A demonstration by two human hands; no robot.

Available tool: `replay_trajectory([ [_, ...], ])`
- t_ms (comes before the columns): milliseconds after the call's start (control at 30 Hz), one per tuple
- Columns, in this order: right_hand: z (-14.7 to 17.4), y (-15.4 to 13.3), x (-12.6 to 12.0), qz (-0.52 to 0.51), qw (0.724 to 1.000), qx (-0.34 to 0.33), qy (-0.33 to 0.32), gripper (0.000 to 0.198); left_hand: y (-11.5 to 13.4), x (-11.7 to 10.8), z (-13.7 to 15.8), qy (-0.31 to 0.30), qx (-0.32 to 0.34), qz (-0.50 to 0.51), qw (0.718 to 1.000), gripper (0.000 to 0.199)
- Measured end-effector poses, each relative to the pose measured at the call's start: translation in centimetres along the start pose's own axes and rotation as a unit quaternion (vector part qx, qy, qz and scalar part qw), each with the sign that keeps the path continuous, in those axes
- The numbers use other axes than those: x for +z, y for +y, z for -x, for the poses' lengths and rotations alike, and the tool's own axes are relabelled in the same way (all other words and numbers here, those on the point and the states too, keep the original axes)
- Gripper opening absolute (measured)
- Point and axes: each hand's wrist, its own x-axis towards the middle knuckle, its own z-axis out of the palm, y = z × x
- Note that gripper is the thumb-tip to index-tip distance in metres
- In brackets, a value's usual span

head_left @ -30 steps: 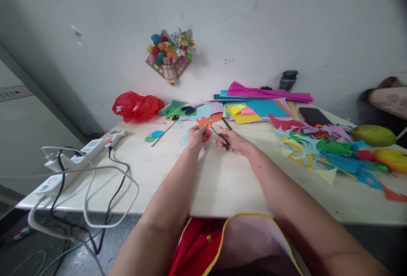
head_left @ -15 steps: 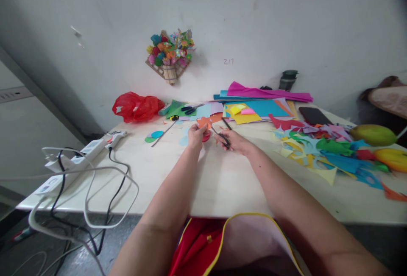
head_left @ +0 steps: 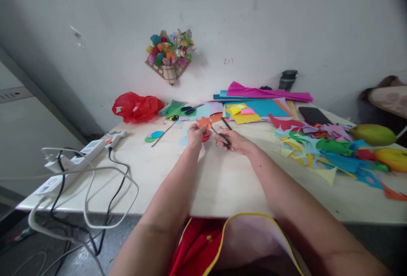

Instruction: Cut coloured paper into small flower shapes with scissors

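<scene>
Pinched in my left hand [head_left: 196, 135] is a piece of orange paper [head_left: 203, 121] with a scalloped outline. My right hand [head_left: 235, 140] is closed on a pair of dark-handled scissors [head_left: 225, 138], whose blades point up and left toward the orange paper. Whether the blades touch the paper I cannot tell. Red paper discs [head_left: 206, 136] lie on the table just beside my left fingers. Small orange scraps [head_left: 216, 140] show near the right fingertips. Further left are blue and green paper circles [head_left: 156, 134] and a thin dark strip [head_left: 163, 133].
Coloured paper scraps [head_left: 318, 149] spread over the right side, near a phone [head_left: 314, 116] and mango-like fruit [head_left: 372, 135]. Paper sheets [head_left: 270, 108] and second scissors [head_left: 190, 109] lie at the back. A red plastic bag [head_left: 136, 106] and a power strip [head_left: 73, 163] with cables stand left.
Both hands stay almost in place. The orange paper and the scissors have shifted only very slightly between my fingers.
</scene>
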Motion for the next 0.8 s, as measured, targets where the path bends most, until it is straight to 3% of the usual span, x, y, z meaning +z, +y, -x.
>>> replay_trajectory([
  [800,0.38,-0.57,0.14,-0.046,0.999,0.021,0.005,0.023,-0.03,-0.11,-0.01,-0.007,0.017,0.001,1.0,0.036],
])
